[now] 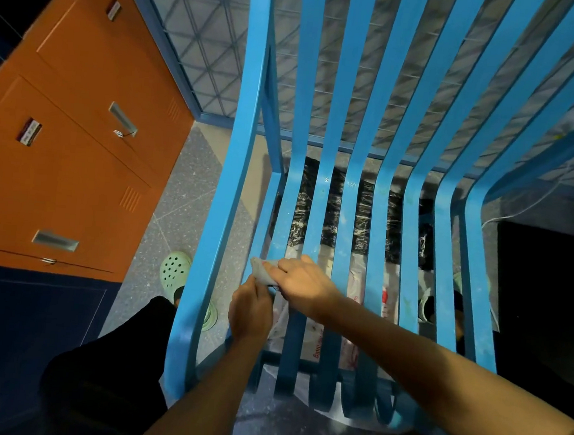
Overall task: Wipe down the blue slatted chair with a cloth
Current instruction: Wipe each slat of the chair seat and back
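The blue slatted chair [357, 175] fills the middle of the view, its slats curving from the backrest down into the seat. A small pale grey cloth [261, 271] lies against the leftmost seat slats. My right hand [303, 282] grips the cloth from the right, fingers curled over it. My left hand [250, 312] reaches up from below, and its fingers pinch the cloth's lower edge. Most of the cloth is hidden under both hands.
Orange locker doors [67, 152] stand at the left. A light green clog [174, 270] sits on the speckled floor beside the chair's left rail. Black and white plastic bags [362, 223] lie under the seat. A wire mesh panel [207, 39] stands behind the chair.
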Motion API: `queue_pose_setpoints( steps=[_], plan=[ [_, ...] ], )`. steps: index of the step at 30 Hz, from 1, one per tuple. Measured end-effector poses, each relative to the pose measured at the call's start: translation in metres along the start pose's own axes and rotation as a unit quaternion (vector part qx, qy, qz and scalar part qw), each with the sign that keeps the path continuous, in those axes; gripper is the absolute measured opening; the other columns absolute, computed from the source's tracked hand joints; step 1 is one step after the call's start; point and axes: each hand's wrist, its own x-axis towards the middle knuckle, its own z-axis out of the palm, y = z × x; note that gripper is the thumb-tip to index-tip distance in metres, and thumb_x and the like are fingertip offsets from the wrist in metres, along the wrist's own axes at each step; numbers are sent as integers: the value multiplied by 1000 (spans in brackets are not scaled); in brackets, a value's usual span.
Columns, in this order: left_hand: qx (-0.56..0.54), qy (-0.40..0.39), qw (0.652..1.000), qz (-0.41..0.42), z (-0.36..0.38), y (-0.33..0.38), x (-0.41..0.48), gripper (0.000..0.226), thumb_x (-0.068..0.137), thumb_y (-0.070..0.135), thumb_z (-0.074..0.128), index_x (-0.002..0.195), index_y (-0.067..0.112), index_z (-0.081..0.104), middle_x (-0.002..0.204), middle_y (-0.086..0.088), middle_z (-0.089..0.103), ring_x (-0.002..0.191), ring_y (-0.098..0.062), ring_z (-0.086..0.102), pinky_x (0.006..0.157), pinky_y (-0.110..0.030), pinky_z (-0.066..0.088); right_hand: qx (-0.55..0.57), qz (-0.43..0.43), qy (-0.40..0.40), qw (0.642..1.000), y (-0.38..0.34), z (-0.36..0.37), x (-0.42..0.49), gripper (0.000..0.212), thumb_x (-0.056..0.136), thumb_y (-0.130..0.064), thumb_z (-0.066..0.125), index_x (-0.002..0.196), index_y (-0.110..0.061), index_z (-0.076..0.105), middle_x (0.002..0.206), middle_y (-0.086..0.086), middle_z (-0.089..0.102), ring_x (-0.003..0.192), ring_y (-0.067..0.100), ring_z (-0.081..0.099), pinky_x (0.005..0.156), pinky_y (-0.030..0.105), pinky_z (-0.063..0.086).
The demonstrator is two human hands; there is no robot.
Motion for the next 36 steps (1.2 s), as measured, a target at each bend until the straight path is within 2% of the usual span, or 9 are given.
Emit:
queue_pose_setpoints(
  steps=[5, 10, 12, 16, 22, 28, 30, 33, 36],
  plan=[
    [30, -17, 999, -17, -1, 9, 2, 44, 104, 34, 28, 79, 10, 55, 77, -8, 54, 74, -23, 50, 65, -30, 32, -25, 132, 1, 991, 7, -15, 28, 70, 84, 0, 56, 147, -17, 33, 116, 9, 63, 101, 28, 60, 88, 39, 38],
    [19, -45, 999, -7, -2, 1, 3, 41, 101, 25, 34, 67, 15, 55, 70, -5, 59, 68, -25, 55, 55, -29, 33, 34, 59, -66, 995, -22, -14, 12, 74, 81, -6, 65, 147, -16, 33, 123, 12, 59, 112, 30, 55, 94, 41, 33],
    [27, -39, 999, -15, -2, 4, 5, 37, 101, 22, 33, 79, 10, 59, 81, -8, 58, 77, -26, 52, 62, -31, 31, 13, 71, -81, 994, -12, -14, 10, 79, 80, -2, 63, 150, -13, 29, 127, 12, 56, 114, 29, 52, 91, 38, 34],
    [14, -30, 999, -30, -1, 6, 4, 41, 104, 25, 27, 95, 5, 61, 89, -5, 51, 89, -21, 48, 71, -29, 28, 35, 53, -57, 996, 6, -16, 12, 60, 92, -1, 45, 149, -17, 34, 129, 10, 57, 115, 29, 53, 92, 38, 34],
    [-63, 13, 996, -54, -1, 9, 1, 46, 104, 33, 27, 94, 5, 62, 91, -9, 57, 95, -25, 55, 75, -29, 31, -39, 108, -1, 993, 34, -32, 48, 55, 84, 2, 55, 134, -19, 49, 100, 8, 65, 89, 31, 62, 80, 40, 43],
    [-192, 73, 967, -154, 4, -5, 11, 58, 94, 64, 26, 73, 26, 64, 96, -17, 68, 96, -34, 62, 89, -48, 49, 48, -29, 12, 998, -10, -5, -13, 46, 89, -18, 58, 135, -20, 52, 98, -3, 67, 76, 13, 62, 72, 25, 44],
    [-203, 67, 965, -150, 7, -8, 14, 62, 87, 70, 24, 66, 26, 62, 89, -14, 68, 90, -34, 62, 86, -50, 49, 62, -38, -1, 997, -17, 5, -27, 40, 86, -21, 65, 125, -16, 58, 98, 0, 68, 72, 16, 64, 69, 30, 46],
    [-188, 72, 969, -146, 5, -3, 10, 60, 89, 66, 27, 72, 19, 62, 94, -16, 68, 92, -34, 62, 85, -47, 49, 41, -30, 10, 999, -6, 12, -19, 52, 71, -10, 75, 121, -17, 61, 85, 0, 66, 69, 19, 62, 66, 33, 45],
    [-134, 60, 983, -108, 3, 1, 7, 53, 102, 46, 28, 89, 13, 67, 100, -17, 66, 94, -33, 59, 78, -38, 44, -5, 18, -8, 1000, 15, 3, 3, 61, 81, -9, 67, 139, -18, 50, 103, 6, 66, 90, 23, 62, 79, 37, 41]
  ],
)
